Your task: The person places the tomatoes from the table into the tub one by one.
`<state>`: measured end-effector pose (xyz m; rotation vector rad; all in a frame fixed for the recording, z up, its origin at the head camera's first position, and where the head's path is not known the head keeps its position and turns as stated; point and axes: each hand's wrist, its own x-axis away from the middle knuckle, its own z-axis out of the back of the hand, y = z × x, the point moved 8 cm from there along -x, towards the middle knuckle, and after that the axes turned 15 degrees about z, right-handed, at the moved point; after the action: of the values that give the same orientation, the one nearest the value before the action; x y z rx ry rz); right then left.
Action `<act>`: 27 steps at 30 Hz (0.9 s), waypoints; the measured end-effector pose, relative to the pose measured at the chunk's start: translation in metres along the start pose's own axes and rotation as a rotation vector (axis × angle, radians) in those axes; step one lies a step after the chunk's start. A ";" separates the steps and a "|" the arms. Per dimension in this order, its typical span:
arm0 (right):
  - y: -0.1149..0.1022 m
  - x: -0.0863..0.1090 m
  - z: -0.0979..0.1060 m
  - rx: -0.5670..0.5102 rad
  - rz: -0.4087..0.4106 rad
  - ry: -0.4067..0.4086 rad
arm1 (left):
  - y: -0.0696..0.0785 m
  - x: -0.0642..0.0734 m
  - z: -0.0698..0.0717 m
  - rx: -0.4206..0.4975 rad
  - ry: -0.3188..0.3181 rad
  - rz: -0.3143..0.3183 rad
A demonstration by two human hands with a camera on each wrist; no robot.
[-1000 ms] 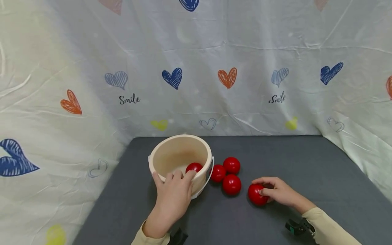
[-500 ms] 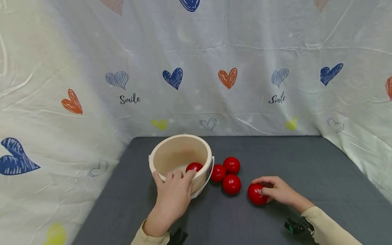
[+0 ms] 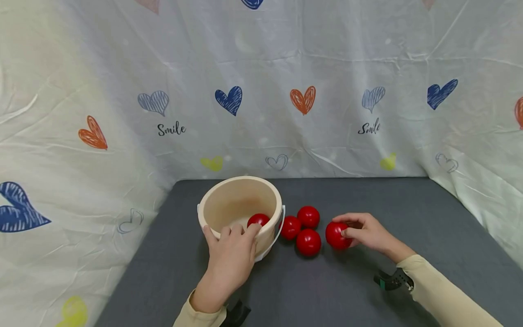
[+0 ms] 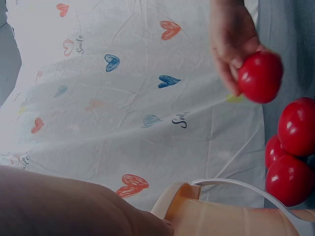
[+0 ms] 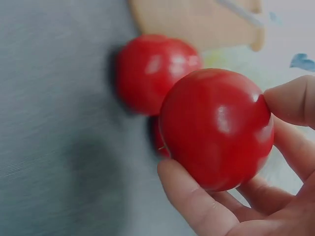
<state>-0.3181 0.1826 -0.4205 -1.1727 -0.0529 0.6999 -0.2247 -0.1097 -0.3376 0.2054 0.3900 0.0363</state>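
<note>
A cream bucket [image 3: 241, 181] with a white handle stands left of centre on the dark table. My left hand [image 3: 230, 263] grips its near rim, the fingertips hooked over the edge. One red ball [image 3: 258, 220] shows inside the bucket. To the right, my right hand [image 3: 369, 234] holds another glossy red ball [image 3: 337, 235] between thumb and fingers, raised off the table. In the right wrist view this held ball [image 5: 216, 130] covers part of the balls behind it. Three loose red balls [image 3: 308, 242] lie together between the bucket and my right hand.
The dark grey tabletop [image 3: 310, 295] runs back to a pale curtain [image 3: 261, 131] printed with hearts and "Smile". More of this cloth hangs along the left and right sides. The bucket's handle [image 4: 246, 187] hangs down on the side facing the loose balls.
My right hand has lifted its red ball off the table and moved it slightly left and away from me. My left hand keeps its place on the bucket rim.
</note>
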 end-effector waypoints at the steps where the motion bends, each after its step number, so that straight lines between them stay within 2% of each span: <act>1: -0.005 -0.005 0.002 -0.004 0.006 0.012 | 0.000 0.000 0.000 -0.001 0.001 0.000; 7: -0.037 -0.042 0.011 0.015 0.040 0.059 | -0.001 0.000 0.000 0.004 -0.006 0.004; 14: -0.071 -0.087 0.003 -0.028 0.073 0.112 | 0.000 0.000 0.001 0.003 0.013 -0.003; 18: -0.088 -0.111 -0.007 -0.043 0.080 0.132 | 0.001 0.000 0.002 0.004 0.038 -0.016; 21: -0.100 -0.127 -0.019 -0.039 0.114 0.123 | 0.001 0.000 0.002 0.003 0.046 -0.020; 27: -0.115 -0.151 -0.049 -0.022 0.169 0.076 | 0.000 0.000 0.001 -0.002 0.022 -0.010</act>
<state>-0.3641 0.0392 -0.2948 -1.2338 0.1039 0.8042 -0.2246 -0.1095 -0.3361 0.2010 0.4126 0.0296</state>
